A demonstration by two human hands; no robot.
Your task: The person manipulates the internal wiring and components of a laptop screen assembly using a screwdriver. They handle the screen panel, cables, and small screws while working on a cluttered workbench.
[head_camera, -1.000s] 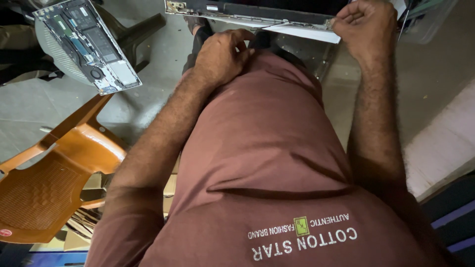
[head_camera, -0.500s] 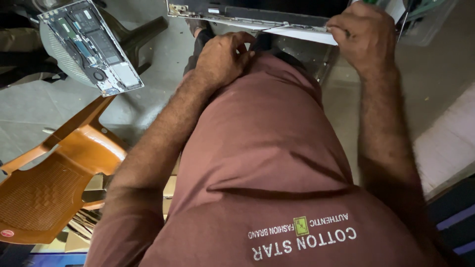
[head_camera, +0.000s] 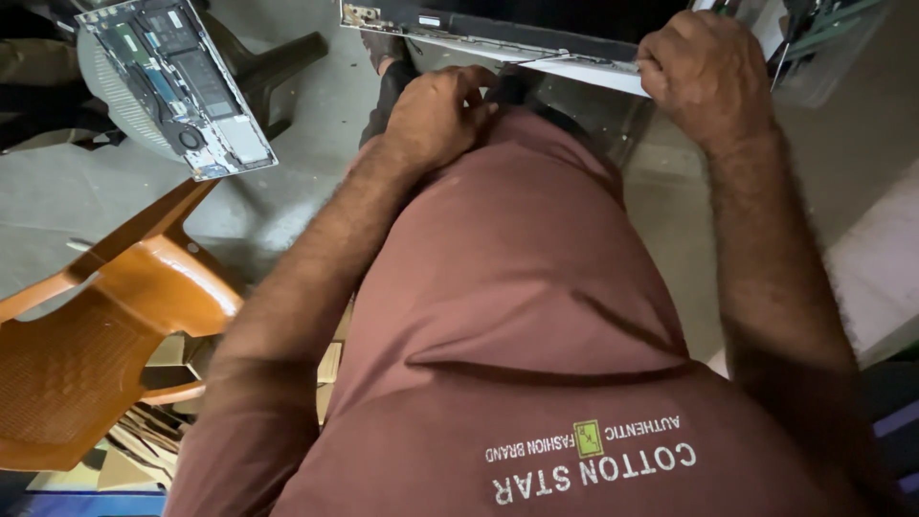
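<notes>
A flat laptop part (head_camera: 498, 33) with a dark face and pale edge lies across the top of the view, over my lap. My right hand (head_camera: 704, 72) grips its near right edge, fingers curled over the rim. My left hand (head_camera: 440, 115) rests bunched at the hem of my reddish-brown shirt (head_camera: 536, 316), just below the panel's underside; what its fingers hold is hidden. My shirt fills the lower middle of the view.
An opened laptop base (head_camera: 177, 81) with exposed circuit boards and fan lies on a grey chair at the upper left. An orange plastic chair (head_camera: 86, 345) stands at the left, with cardboard scraps (head_camera: 144, 450) beneath it. Grey concrete floor (head_camera: 287, 172) surrounds them.
The view has shifted a little downward and left. My right hand slid slightly along the panel's edge. My left hand stays at the shirt hem.
</notes>
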